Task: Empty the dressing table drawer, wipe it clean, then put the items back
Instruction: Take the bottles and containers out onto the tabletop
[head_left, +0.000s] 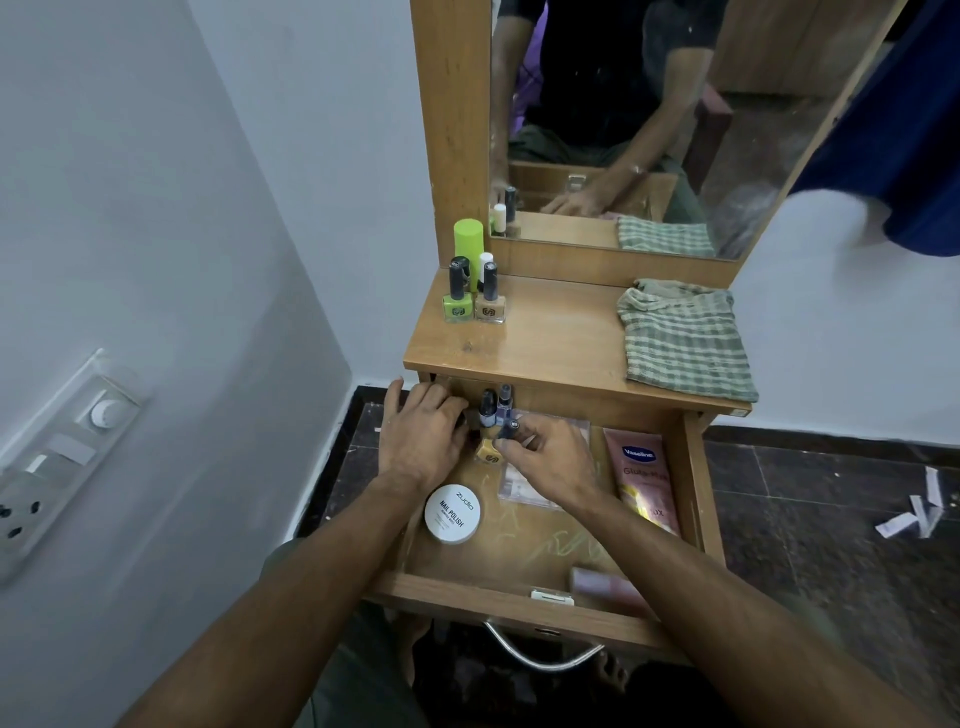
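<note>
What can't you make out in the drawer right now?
Head view:
- What the left hand holds: its own fingers cover it.
- Flat clear packet: mostly under the right hand.
- Pink item at the drawer front: blurred.
- Vaseline tube lower print: glare.

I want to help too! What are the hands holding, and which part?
The right hand pinches a beige nail polish bottle by its dark cap. The left hand reaches into the drawer's back corner; its hold cannot be told.
</note>
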